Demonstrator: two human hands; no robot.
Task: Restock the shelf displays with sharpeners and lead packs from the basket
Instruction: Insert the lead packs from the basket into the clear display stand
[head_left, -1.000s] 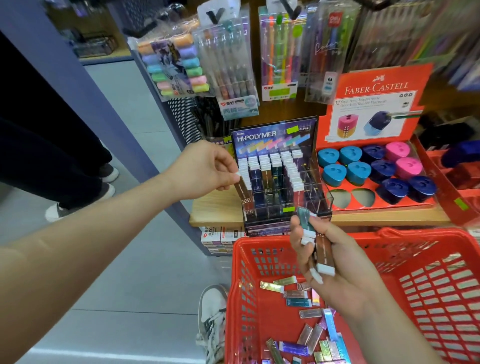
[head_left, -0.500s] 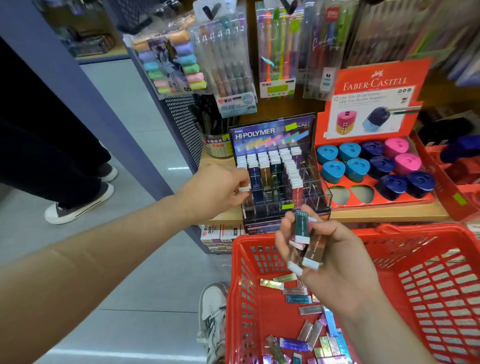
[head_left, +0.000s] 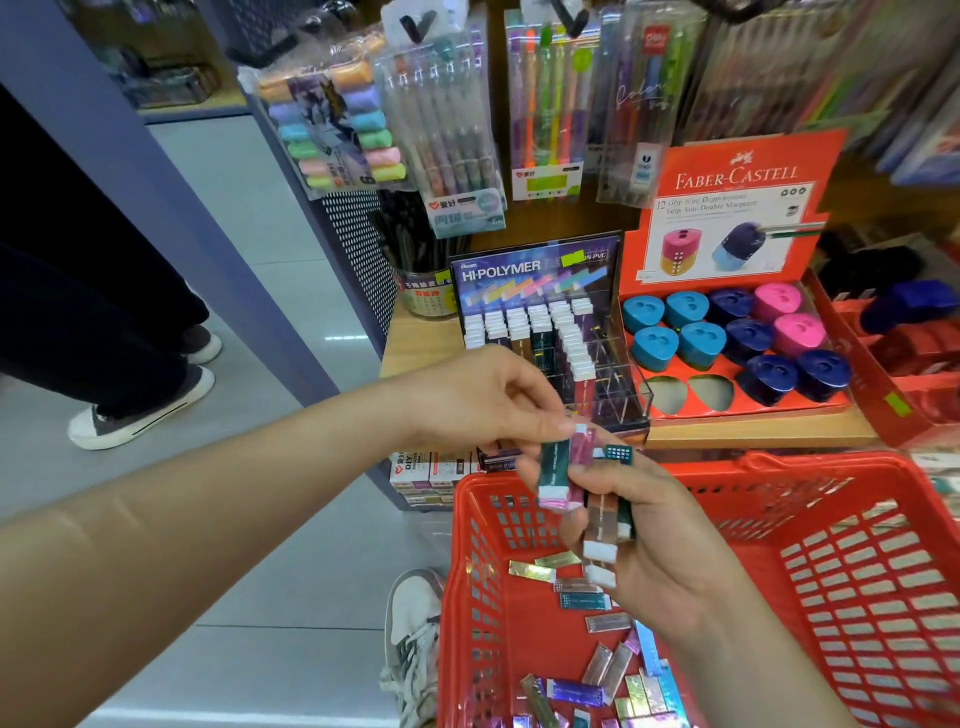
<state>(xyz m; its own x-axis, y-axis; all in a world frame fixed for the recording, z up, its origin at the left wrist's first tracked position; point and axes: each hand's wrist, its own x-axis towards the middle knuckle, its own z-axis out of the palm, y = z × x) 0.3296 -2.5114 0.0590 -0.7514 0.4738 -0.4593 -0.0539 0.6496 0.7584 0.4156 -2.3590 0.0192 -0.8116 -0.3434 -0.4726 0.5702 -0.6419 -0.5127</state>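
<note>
The left hand (head_left: 493, 400) reaches in over the basket (head_left: 467, 551), its thumb and forefinger curled and pinching the top end of a pink pack (head_left: 583, 448). That pack stands among a bunch of lead packs (head_left: 601, 525) gripped by the right hand (head_left: 660, 545), whose fingers are curled round them; a green pack (head_left: 553, 467) sits just beside the pink one. Both hands meet above the near-left corner of the basket, just in front of the shelf (head_left: 753, 432).

More loose packs (head_left: 584, 600) lie scattered on the basket floor. On the shelf, the lead display (head_left: 535, 270) holds rows of white-capped packs in its left columns. Just beside it to the right, the red sharpener tray (head_left: 727, 176) carries 10 sharpeners (head_left: 701, 340): 4 teal, 4 navy and 2 pink. Pen sets (head_left: 447, 130) hang above. A white shoe (head_left: 415, 613) shows below the basket.
</note>
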